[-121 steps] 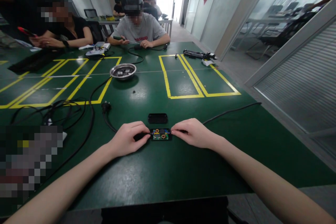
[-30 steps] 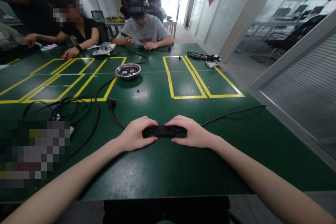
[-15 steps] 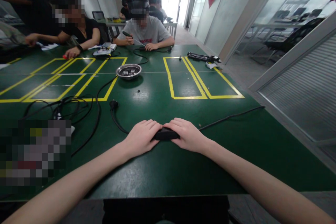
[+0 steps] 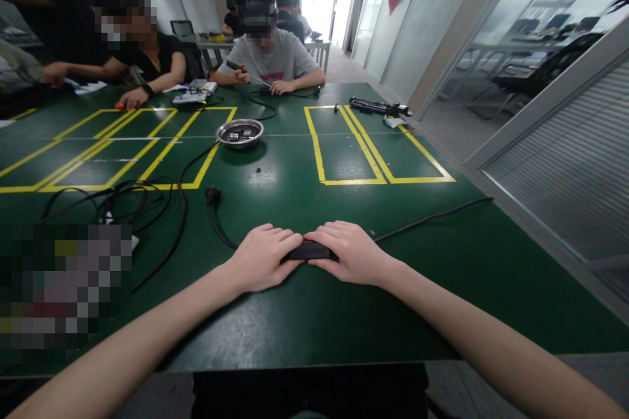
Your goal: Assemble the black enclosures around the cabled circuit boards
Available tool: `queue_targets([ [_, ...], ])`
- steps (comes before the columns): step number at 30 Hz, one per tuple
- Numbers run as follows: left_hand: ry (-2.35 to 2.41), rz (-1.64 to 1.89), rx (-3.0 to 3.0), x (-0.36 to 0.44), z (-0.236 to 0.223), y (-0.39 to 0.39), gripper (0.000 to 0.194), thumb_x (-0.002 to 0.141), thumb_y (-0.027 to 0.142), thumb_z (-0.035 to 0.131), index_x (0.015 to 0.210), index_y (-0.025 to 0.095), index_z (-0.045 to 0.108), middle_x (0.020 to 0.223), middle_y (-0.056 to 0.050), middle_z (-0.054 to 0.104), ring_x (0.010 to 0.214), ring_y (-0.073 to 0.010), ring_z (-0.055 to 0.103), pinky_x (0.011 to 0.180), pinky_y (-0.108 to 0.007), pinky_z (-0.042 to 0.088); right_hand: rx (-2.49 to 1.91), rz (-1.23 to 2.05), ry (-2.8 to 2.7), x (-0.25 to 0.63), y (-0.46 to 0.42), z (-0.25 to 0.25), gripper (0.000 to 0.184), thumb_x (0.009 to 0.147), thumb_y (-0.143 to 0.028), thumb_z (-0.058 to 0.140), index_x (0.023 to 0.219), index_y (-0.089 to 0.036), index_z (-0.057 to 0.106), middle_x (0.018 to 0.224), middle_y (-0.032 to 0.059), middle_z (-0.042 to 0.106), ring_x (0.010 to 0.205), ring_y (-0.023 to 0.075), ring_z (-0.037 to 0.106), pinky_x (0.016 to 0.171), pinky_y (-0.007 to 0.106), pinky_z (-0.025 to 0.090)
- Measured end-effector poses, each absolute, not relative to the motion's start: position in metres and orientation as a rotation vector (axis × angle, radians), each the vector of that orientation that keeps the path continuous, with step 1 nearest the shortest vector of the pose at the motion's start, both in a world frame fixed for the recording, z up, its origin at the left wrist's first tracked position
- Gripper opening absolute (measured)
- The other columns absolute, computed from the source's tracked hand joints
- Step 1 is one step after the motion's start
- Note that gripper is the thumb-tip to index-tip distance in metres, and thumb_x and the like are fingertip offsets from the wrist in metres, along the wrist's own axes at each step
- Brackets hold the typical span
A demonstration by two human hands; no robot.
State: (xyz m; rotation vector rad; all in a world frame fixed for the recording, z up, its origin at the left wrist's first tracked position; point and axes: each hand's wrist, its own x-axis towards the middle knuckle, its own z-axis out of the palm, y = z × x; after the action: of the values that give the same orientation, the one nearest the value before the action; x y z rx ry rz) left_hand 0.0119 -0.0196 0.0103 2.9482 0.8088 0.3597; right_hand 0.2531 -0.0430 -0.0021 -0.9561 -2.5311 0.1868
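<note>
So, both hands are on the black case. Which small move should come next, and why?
I would probably ease the right hand off the black case to check its right end: this hand and the left hand partly hide both ends, so their fit cannot be judged.

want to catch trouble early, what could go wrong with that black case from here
The left hand and right hand have their fingers on the black case, so a fingertip might get pinched at its edge. The plug has a cord leading up to the left hand; a snag there could tug the case.
</note>
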Motion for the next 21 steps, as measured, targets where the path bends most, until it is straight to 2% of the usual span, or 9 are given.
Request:
queue_targets([
  [6,0.789,0.405,3.014,0.011,0.012,-0.023,0.036,0.107,0.046,0.048,0.119,0.016,0.063,0.097,-0.008,0.075,0.086,-0.0247,0.069,0.073,-0.037,0.048,-0.976,0.148,-2.564,0.254,-0.044,-0.002,0.030,0.104,-0.040,0.060,0.120,-0.015,0.066,0.102,0.0105,0.077,0.089,0.0230,0.073,0.076,0.034,0.051],
  [9,0.765,0.414,3.021,0.010,0.010,-0.023,0.038,0.110,0.046,0.043,0.121,0.015,0.063,0.100,-0.009,0.075,0.086,-0.0242,0.070,0.074,-0.036,0.049,-0.962,0.129,-2.543,0.256,-0.043,-0.003,0.034,0.101,-0.042,0.064,0.123,-0.016,0.066,0.105,0.0106,0.078,0.089,0.0237,0.074,0.077,0.034,0.053],
  [15,0.781,0.500,3.002,0.010,0.007,-0.020,0.041,0.107,0.049,0.048,0.125,0.015,0.063,0.103,-0.010,0.076,0.090,-0.0249,0.071,0.076,-0.036,0.051,-0.958,0.092,-2.513,0.257,-0.045,-0.007,0.028,0.103,-0.036,0.061,0.122,-0.016,0.067,0.106,0.0104,0.079,0.089,0.0237,0.075,0.076,0.034,0.055],
  [18,0.788,0.545,2.990,0.009,0.005,-0.016,0.034,0.107,0.042,0.052,0.126,0.017,0.063,0.111,-0.010,0.077,0.092,-0.0236,0.071,0.077,-0.036,0.051,-0.993,0.051,-2.461,0.256,-0.048,-0.007,0.029,0.103,-0.036,0.060,0.123,-0.017,0.066,0.105,0.0105,0.078,0.087,0.0225,0.075,0.074,0.032,0.055],
  [21,0.787,0.552,3.009,0.008,0.003,-0.012,0.029,0.107,0.036,0.051,0.124,0.017,0.065,0.115,-0.010,0.078,0.090,-0.0227,0.070,0.077,-0.037,0.050,-1.041,0.106,-2.409,0.255,-0.047,-0.005,0.039,0.097,-0.038,0.069,0.129,-0.018,0.064,0.105,0.0095,0.077,0.087,0.0229,0.075,0.073,0.031,0.056],
])
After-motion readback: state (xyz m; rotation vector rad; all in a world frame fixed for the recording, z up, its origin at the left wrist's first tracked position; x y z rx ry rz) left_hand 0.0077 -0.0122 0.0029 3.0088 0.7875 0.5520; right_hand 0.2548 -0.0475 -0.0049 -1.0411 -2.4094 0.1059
